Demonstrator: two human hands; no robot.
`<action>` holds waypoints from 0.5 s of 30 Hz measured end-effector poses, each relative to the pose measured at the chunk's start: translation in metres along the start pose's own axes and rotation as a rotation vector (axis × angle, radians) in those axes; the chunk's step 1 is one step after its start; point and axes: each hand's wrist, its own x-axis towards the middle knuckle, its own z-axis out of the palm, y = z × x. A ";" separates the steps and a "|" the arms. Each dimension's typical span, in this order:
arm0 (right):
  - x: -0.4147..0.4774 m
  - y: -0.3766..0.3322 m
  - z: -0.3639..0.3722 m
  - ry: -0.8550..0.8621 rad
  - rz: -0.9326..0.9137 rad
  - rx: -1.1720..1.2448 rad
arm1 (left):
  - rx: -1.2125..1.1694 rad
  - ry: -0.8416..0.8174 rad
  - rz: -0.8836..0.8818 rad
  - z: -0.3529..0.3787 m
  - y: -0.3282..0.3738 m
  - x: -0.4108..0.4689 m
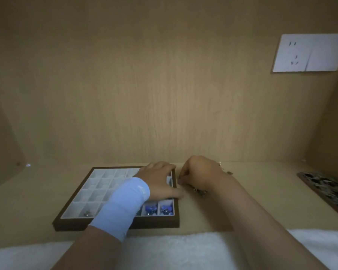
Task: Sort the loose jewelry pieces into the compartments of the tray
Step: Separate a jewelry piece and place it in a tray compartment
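Note:
A brown-framed tray (70, 224) with white compartments lies on the wooden desk. Blue pieces (151, 208) fill two cells in its front right corner, and a small metal piece (87, 213) lies in a front left cell. My left hand (158, 181), with a pale blue wrist sleeve, rests over the tray's right side, thumb stretched along the right rim. My right hand (197, 172) is just right of the tray, fingers curled down at the desk beside loose jewelry pieces (200, 191). What its fingertips pinch is hidden. More loose pieces (225, 170) lie behind that hand.
A dark patterned dish (328, 190) of mixed pieces sits at the right edge. A white fluffy cloth (174, 252) runs along the desk's front. A wooden back wall rises close behind, with a white socket plate (308, 52) at upper right.

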 end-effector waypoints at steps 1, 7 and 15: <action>0.000 0.001 0.000 0.001 -0.002 0.010 | -0.058 0.028 -0.004 -0.001 -0.001 0.000; 0.001 0.008 -0.008 0.023 0.013 0.176 | -0.409 0.323 0.047 -0.005 -0.008 -0.001; 0.002 0.002 -0.018 0.080 -0.111 0.600 | -0.764 0.343 0.062 -0.012 -0.005 -0.002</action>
